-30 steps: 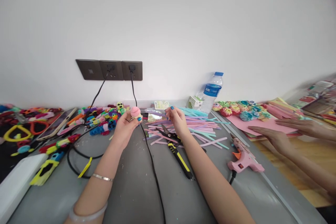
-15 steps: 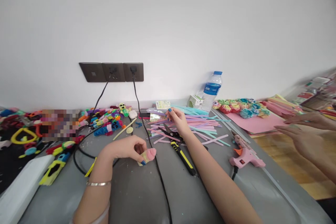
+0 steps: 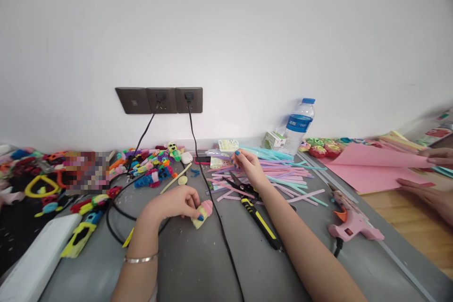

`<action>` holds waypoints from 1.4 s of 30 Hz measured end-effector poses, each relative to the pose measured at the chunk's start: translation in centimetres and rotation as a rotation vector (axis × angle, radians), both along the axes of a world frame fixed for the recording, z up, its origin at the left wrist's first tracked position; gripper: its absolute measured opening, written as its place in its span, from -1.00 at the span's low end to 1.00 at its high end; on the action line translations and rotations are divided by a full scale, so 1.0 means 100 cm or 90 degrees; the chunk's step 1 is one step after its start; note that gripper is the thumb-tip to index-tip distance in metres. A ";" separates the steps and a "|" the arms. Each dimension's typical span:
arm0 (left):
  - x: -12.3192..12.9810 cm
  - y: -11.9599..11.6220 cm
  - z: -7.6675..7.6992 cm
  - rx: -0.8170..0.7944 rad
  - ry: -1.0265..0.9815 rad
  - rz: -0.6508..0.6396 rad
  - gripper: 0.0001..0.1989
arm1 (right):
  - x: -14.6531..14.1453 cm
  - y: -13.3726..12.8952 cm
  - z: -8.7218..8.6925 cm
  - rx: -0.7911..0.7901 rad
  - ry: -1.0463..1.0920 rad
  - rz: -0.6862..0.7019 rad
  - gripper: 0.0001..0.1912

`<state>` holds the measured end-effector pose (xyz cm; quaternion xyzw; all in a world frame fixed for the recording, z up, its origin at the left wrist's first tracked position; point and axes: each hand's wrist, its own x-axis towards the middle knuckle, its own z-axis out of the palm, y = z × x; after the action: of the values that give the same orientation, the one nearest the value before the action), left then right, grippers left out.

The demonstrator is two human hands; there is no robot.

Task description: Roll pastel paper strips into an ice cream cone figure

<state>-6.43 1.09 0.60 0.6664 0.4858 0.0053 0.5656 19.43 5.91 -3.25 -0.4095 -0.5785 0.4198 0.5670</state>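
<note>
My left hand (image 3: 184,203) is closed in a pinch on a small fuzzy yellow-and-pink craft piece (image 3: 203,212), low over the grey table. My right hand (image 3: 249,165) reaches over a pile of pastel pipe cleaners (image 3: 279,174), thumb and finger pinched together. A purple pipe cleaner (image 3: 220,155) runs up to those fingertips; whether it is gripped does not show. Under the right wrist lie black-bladed scissors (image 3: 240,185), and a yellow-and-black handled tool (image 3: 260,222) is beside the forearm.
A black cable (image 3: 217,214) crosses the table between my hands. On the right lies a pink glue gun (image 3: 354,226). A water bottle (image 3: 299,125) stands by the wall. Colourful fuzzy figures (image 3: 152,174) crowd the left. A co-worker's hands (image 3: 430,193) handle pink paper (image 3: 371,170).
The view has shifted slightly left. Both my hands keep nearly the same places on the table. The co-worker has raised part of the pink paper, which lay flat before.
</note>
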 end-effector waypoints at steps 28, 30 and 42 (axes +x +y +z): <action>0.020 0.023 -0.013 0.476 -0.192 0.235 -0.81 | -0.013 -0.022 0.004 0.053 -0.278 0.222 -0.83; 0.022 0.023 -0.014 0.459 -0.219 0.235 -0.78 | -0.013 -0.023 0.007 0.026 -0.231 0.205 -0.80; 0.038 0.017 -0.012 0.545 -0.241 0.229 -0.88 | -0.014 -0.022 0.005 -0.025 -0.067 0.264 -0.79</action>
<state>-2.64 2.79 -0.63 0.7319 0.4362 0.4223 0.3094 18.05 3.72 -2.75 -0.3140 -0.6707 0.5168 0.4295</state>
